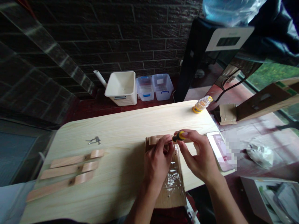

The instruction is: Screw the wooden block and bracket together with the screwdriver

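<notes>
My right hand [196, 152] grips a short screwdriver [179, 136] with a yellow and black handle, its tip pointing left. My left hand [160, 155] is closed, thumb and fingertips pinched right at that tip; whatever they hold is too small to make out. Beneath both hands lies a cardboard box [174, 189] covered partly with shiny clear tape. A wooden piece [152, 140] shows at the box's far end, partly hidden by my left hand. To the left on the table rest three wooden strips [60, 171], each with a short block near one end, and several screws [94, 140].
A phone [220, 151] lies at the table's right edge. A clear bottle with yellow ends [202, 104] stands at the far right corner of the table [121, 130]. Beyond it are a white bin [121, 88], two clear plastic boxes [163, 87] and a water dispenser [198, 59].
</notes>
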A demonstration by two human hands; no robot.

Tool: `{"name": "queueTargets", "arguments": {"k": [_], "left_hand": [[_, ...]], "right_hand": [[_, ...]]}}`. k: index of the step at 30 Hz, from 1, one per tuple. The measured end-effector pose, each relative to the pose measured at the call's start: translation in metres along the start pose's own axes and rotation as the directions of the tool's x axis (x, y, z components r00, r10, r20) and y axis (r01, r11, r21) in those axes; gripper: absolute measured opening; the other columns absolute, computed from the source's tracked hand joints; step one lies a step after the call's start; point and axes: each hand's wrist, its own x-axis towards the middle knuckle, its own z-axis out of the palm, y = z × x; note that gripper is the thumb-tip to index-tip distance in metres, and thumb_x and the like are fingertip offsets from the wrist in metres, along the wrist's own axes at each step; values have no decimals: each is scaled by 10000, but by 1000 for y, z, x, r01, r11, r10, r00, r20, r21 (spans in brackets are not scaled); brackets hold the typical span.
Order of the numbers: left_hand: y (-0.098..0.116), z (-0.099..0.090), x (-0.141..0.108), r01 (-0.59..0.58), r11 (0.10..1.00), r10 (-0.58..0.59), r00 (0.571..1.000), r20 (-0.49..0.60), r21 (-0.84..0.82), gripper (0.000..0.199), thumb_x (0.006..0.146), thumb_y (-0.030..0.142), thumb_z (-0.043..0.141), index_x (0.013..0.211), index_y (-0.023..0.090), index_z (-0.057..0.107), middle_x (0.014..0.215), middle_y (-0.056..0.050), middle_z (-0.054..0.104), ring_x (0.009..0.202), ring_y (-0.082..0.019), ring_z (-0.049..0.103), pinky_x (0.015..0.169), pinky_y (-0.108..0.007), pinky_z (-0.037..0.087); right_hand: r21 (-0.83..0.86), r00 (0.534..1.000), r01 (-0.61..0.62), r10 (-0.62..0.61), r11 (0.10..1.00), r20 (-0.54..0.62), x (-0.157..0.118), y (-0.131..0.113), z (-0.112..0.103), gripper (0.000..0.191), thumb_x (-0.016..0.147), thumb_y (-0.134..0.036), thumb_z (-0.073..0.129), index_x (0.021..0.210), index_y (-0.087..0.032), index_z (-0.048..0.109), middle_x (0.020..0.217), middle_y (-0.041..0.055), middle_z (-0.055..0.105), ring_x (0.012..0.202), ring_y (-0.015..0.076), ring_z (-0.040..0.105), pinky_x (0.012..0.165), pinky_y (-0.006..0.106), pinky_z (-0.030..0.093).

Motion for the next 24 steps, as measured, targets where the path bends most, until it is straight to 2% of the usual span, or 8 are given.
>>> {"name": "queueTargets", "arguments": {"k": [4, 8, 16, 21, 24], "left_hand": [[0, 0, 0, 3, 1000, -3, 1000, 0, 9, 217, 983, 223, 746, 1199, 239, 732, 970, -2, 870, 597, -140, 764, 658, -241, 626], [0, 0, 0, 11, 1000, -11, 1000, 8, 9, 228, 976, 221, 752, 1202, 239, 734, 954, -3, 869, 580, -141, 753, 629, -240, 618], [0, 0, 0, -4, 1000, 4, 1000, -7, 19, 207, 988, 232, 733, 1195, 245, 730, 964, -2, 870, 589, -138, 756, 621, -238, 613], [0, 0, -1, 2, 1000, -2, 1000, 11, 24, 225, 985, 234, 737, 1210, 240, 730, 923, -6, 866, 562, -145, 740, 624, -248, 617], [-1, 0, -1, 7, 1000, -7, 1000, 12, 10, 236, 974, 216, 751, 1208, 242, 729, 932, -3, 865, 562, -145, 741, 631, -248, 618]], "right_hand": [[-11, 999, 37, -37, 999, -12, 1, 1, 1, 436, 1001, -61, 654, 1363, -294, 585, 1242, 83, 751, 1199, 234, 735, 1004, 444, 669], [1, 1000, 22, -22, 1000, -7, 1, -1, 1, 435, 1008, -69, 645, 1374, -291, 573, 1317, 110, 737, 1275, 263, 723, 1027, 481, 668], [3, 999, 36, -36, 999, -18, 1, 1, 1, 456, 990, -50, 658, 1363, -301, 579, 1240, 83, 745, 1198, 233, 733, 985, 444, 682], [47, 1000, 15, -14, 999, -2, -1, -1, 2, 486, 985, -35, 648, 1389, -293, 569, 1368, 112, 716, 1316, 270, 706, 1061, 496, 655], [55, 1000, 15, -14, 998, -8, -2, 0, 2, 479, 983, -19, 647, 1366, -297, 574, 1336, 94, 733, 1290, 249, 722, 1068, 472, 646]]}}
